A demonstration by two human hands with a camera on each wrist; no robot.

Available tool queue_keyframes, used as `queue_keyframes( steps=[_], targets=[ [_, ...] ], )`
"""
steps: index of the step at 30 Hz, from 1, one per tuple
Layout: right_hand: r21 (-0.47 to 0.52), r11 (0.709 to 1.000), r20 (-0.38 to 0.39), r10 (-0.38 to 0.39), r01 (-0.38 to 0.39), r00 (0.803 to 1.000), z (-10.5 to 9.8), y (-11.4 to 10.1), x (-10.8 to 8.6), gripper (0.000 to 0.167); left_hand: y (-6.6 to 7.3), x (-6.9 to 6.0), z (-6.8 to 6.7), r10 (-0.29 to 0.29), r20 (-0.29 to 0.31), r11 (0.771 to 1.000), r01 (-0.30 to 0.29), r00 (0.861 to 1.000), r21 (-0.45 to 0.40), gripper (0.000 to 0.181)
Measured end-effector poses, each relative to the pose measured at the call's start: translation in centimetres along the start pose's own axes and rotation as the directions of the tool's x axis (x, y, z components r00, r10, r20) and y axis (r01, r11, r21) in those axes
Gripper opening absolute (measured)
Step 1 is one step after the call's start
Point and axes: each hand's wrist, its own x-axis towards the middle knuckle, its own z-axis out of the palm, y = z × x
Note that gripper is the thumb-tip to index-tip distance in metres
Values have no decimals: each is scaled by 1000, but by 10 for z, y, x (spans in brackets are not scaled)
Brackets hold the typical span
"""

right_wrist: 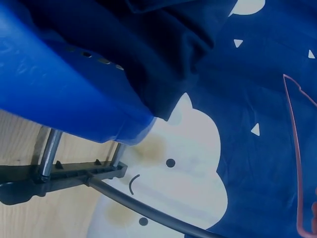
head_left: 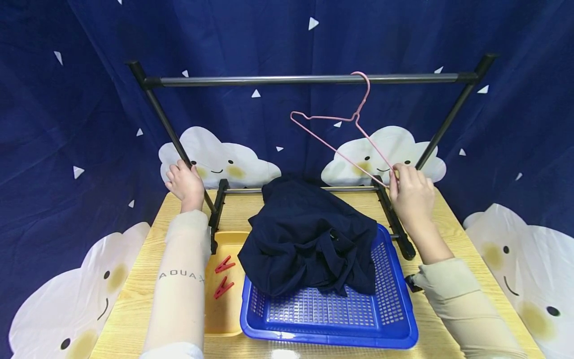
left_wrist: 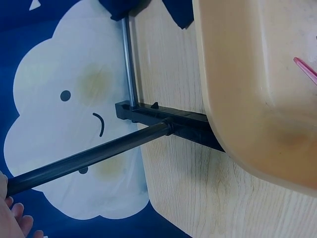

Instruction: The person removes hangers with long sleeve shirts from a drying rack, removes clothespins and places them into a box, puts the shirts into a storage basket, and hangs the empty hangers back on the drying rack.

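A pink clothes hanger has its hook over the top bar of a black clothes rack and tilts down to the right. My right hand pinches the hanger's lower right corner; only a sliver of that hand shows at the edge of the right wrist view. With my left hand I hold the rack's left post, the fingers showing below it in the left wrist view. Between the hands, a dark navy garment lies bunched in a blue plastic basket.
Left of the basket, a yellow tray holds red clothespins, partly behind the left sleeve. The rack's black feet stand on the wooden table. Behind hangs a navy curtain with clouds and triangles.
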Motion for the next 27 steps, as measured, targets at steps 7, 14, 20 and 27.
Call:
queue_keyframes(
  steps=[7, 14, 20, 27],
  targets=[
    [8, 1000, 2, -21, 21, 1000, 4, 0, -2, 18, 0, 1, 1, -4, 5, 1000, 4, 1000, 6, 37],
    [19, 1000, -16, -19, 20, 1000, 5, 1, -2, 18, 0, 1, 1, 0, 3, 1000, 0, 1000, 3, 37],
    [31, 999, -19, -7, 8, 1000, 5, 2, -1, 19, 0, 0, 1, -9, 15, 1000, 9, 1000, 5, 39],
    [38, 999, -14, 1, 0, 1000, 4, 2, -2, 19, 0, 0, 0, -11, 18, 1000, 11, 1000, 5, 39]
  ],
)
